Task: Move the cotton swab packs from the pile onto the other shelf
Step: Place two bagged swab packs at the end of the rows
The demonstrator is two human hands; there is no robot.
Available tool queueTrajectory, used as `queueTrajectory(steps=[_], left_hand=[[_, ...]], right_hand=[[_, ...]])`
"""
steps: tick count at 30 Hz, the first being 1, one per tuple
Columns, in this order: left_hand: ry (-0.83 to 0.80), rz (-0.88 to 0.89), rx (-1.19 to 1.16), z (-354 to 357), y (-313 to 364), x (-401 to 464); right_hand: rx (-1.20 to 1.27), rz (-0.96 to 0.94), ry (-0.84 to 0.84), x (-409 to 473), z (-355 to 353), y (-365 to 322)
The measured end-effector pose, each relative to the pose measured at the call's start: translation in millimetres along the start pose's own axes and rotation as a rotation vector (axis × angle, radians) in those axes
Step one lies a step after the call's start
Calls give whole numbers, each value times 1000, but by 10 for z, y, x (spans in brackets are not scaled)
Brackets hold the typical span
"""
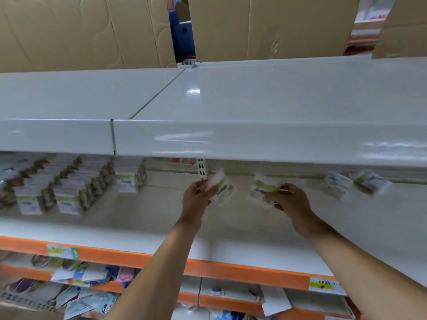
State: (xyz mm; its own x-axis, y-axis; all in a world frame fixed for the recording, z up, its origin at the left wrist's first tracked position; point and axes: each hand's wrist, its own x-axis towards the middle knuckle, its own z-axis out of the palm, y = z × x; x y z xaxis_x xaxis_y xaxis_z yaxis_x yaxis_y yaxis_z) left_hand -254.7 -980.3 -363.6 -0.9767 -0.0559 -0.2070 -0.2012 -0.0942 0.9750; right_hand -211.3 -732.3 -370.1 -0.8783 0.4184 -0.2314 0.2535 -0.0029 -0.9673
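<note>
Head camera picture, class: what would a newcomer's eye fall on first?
Two bare hands at centre, the left hand and right hand, each grip a cotton swab pack over the white middle shelf. Neat rows of packs stand at left; the wide top shelf lies bare.

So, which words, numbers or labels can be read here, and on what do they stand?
None can be read.
Pack in left hand: print blurred.
Pack in right hand: print blurred.
Yellow price tags on orange shelf edge: dark digits, too blurred.
Stacked packs: too small.

Head view, forward-down (close) into shelf [231, 227].
</note>
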Motion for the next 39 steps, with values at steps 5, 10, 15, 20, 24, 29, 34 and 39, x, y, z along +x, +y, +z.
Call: queueTrajectory(steps=[5, 10, 15, 20, 24, 29, 34, 39], left_hand=[[30, 36, -54, -247, -16, -288], [139, 62, -29, -524, -87, -535], [242, 147, 49, -812, -112, -668], [292, 184, 81, -1200, -28, -614], [335, 197, 86, -1586, 58, -397], [344, 197, 149, -2133, 179, -24], [349, 209, 209, -2552, 254, 340], [321, 166, 317, -2800, 293, 628]], right_hand=[[27, -37, -100, -205, 94, 17], [52, -40, -129, -420, 219, 72], [47, -31, -176, -579, 378, 120], [52, -44, -216, -706, 665, 53], [63, -62, -256, -741, 1045, -47], [83, -90, -276, -772, 1678, -115], [116, -82, -273, -819, 2319, -65], [134, -78, -311, -897, 2773, -3]])
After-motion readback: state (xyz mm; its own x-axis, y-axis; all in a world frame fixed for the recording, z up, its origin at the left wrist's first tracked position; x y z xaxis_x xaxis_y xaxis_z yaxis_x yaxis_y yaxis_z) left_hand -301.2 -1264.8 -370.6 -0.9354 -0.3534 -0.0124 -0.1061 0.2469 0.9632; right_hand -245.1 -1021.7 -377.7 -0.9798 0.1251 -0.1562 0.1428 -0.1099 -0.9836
